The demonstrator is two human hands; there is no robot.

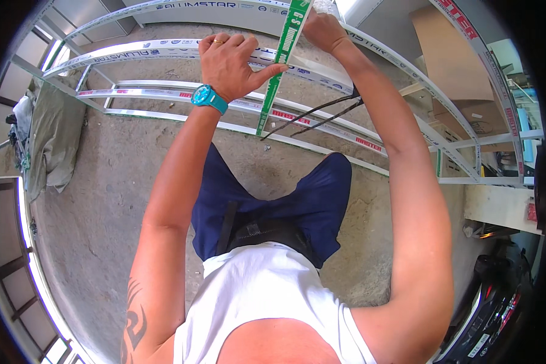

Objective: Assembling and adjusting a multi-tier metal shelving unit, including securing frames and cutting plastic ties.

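Thumb [266, 74] of your left hand [229, 68] on green-faced upright [289, 37], fingers [223, 50] gripping white metal rail [118, 56]; right hand [324, 31] near upright's top, can't tell its grip.

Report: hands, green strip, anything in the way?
Left hand over white rail, thumb across green strip. Right hand near strip's top, grip unclear. Strip slightly tilted. Dark cords crossing lower rail.

Left hand [230, 68], top centre, is draped over a white metal bar [127, 53], thumb touching a slanted green strip [286, 50]. Right hand [326, 33]'s up by the strip's top, grip's hard to see. Cardboard [450, 57] upper right.
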